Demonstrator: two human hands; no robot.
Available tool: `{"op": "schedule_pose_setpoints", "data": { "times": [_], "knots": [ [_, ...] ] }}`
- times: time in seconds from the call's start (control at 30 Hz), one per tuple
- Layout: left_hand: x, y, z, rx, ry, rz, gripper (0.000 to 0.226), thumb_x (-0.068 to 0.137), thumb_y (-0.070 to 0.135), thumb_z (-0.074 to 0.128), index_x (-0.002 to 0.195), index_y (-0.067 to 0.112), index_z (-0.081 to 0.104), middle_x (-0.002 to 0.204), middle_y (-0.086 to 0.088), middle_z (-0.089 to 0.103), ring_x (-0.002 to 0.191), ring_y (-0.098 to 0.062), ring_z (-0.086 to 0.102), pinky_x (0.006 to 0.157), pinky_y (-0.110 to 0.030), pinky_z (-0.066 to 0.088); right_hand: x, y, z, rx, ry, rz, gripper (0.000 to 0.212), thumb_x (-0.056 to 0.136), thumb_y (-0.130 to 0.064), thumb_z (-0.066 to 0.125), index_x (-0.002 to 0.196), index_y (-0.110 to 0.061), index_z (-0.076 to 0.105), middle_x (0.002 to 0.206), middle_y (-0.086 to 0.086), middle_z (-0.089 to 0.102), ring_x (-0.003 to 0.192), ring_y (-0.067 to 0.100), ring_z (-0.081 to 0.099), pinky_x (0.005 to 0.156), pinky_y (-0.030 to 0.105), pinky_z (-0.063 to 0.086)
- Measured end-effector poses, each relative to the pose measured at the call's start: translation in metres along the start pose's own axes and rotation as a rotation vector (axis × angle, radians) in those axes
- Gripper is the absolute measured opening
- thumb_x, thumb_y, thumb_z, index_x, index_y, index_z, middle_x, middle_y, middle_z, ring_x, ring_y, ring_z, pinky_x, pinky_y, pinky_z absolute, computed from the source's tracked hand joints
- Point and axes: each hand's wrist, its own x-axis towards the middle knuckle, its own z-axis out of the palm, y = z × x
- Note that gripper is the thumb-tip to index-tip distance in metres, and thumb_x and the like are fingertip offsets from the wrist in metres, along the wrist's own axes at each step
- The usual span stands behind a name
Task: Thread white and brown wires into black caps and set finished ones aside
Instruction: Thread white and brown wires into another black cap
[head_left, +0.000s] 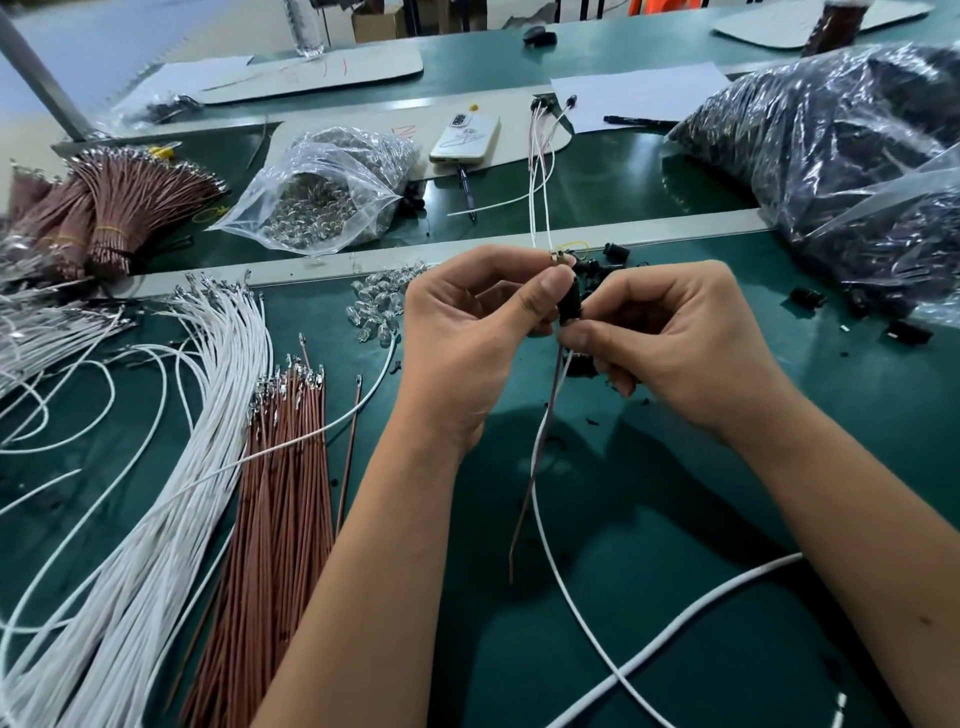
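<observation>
Two hands (467, 332) (691, 338) pinching black cap (570, 301), mid-bench

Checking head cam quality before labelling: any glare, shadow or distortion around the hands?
Head view: wide-angle bending curves the table edge; glare on the clear bag and black bag; arm shadows fall on the green mat under the hanging wires; the left hand, right hand and black cap are sharp.
</observation>
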Motion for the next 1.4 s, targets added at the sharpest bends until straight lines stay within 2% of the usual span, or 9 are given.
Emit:
{"op": "schedule_pose_setpoints", "data": {
  "times": [0.2,0.4,0.6,0.77,0.87,1.0,1.13,1.3,1.4],
  "knots": [
    [-0.0015,0.0018,-0.0003,0.018,-0.024,-0.017,0.006,0.080,0.003,0.075,0.083,0.008,0.073,0.077,-0.008,0.071,0.070,-0.021,0.062,0.067,-0.032,0.051,-0.0006,-0.0018,-0.0001,-0.004,-0.030,-0.004,0.017,0.077,-0.021,0.089,0.072,-0.016,0.073,0.062,0.018,0.067,0.043,0.017,0.053,0.041,0.027,0.046],
    [-0.0017,0.0022,0.0001,0.017,-0.032,-0.027,0.006,0.080,0.002,0.075,0.085,0.004,0.072,0.079,-0.009,0.071,0.067,-0.018,0.062,0.066,-0.031,0.051,-0.0009,-0.0034,-0.0012,-0.031,-0.016,-0.026,0.019,0.073,-0.027,0.090,0.070,-0.019,0.073,0.062,0.015,0.069,0.042,0.018,0.055,0.040,0.029,0.047],
    [-0.0024,0.0043,0.0007,0.042,-0.047,-0.026,0.005,0.080,0.001,0.074,0.083,0.005,0.072,0.077,-0.010,0.070,0.067,-0.020,0.060,0.064,-0.031,0.049,-0.0002,-0.0009,-0.0031,-0.072,-0.029,-0.033,0.021,0.076,-0.014,0.091,0.070,-0.015,0.072,0.062,0.013,0.068,0.042,0.016,0.055,0.042,0.028,0.047],
    [-0.0027,0.0041,0.0002,0.062,-0.055,-0.015,0.008,0.081,0.000,0.075,0.082,0.007,0.072,0.078,-0.010,0.069,0.069,-0.020,0.061,0.065,-0.030,0.050,-0.0002,0.0012,-0.0025,-0.095,-0.031,-0.043,0.021,0.077,-0.013,0.091,0.071,-0.014,0.070,0.061,0.011,0.067,0.044,0.015,0.055,0.042,0.030,0.047],
    [-0.0025,0.0048,-0.0005,0.072,-0.081,-0.003,0.011,0.081,0.000,0.077,0.081,0.010,0.073,0.076,-0.004,0.071,0.068,-0.017,0.064,0.065,-0.028,0.051,0.0001,0.0018,-0.0041,-0.111,-0.029,-0.053,0.021,0.078,-0.013,0.090,0.071,-0.015,0.070,0.060,0.009,0.067,0.045,0.015,0.055,0.042,0.032,0.047],
    [-0.0015,0.0051,-0.0018,0.107,-0.113,0.009,0.013,0.078,0.005,0.081,0.079,0.016,0.074,0.076,-0.002,0.072,0.071,-0.020,0.065,0.066,-0.031,0.051,0.0008,0.0036,-0.0052,-0.134,-0.033,-0.074,0.020,0.078,-0.014,0.090,0.075,-0.006,0.071,0.063,0.011,0.067,0.047,0.012,0.057,0.043,0.033,0.047],
    [-0.0012,0.0035,-0.0028,0.125,-0.122,0.022,0.012,0.078,0.002,0.080,0.082,0.009,0.072,0.078,-0.007,0.071,0.071,-0.022,0.062,0.067,-0.032,0.051,0.0009,0.0051,-0.0058,-0.166,-0.011,-0.125,0.026,0.079,-0.013,0.089,0.077,0.003,0.070,0.066,0.018,0.067,0.049,0.021,0.057,0.044,0.040,0.047],
    [-0.0013,0.0033,-0.0018,0.069,-0.157,0.036,0.015,0.076,-0.006,0.078,0.085,0.002,0.069,0.082,-0.015,0.068,0.077,-0.029,0.061,0.073,-0.041,0.054,0.0019,0.0048,-0.0054,-0.209,0.028,-0.179,0.025,0.083,-0.007,0.087,0.076,0.008,0.069,0.067,0.024,0.062,0.049,0.034,0.055,0.048,0.033,0.046],
    [-0.0015,0.0043,-0.0006,0.044,-0.171,0.045,0.020,0.076,-0.011,0.076,0.088,0.003,0.069,0.081,-0.014,0.068,0.074,-0.026,0.062,0.071,-0.033,0.054,0.0018,0.0030,-0.0057,-0.213,0.029,-0.194,0.024,0.084,-0.009,0.086,0.077,0.007,0.069,0.069,0.022,0.063,0.049,0.028,0.056,0.050,0.027,0.045]
  ]
}}
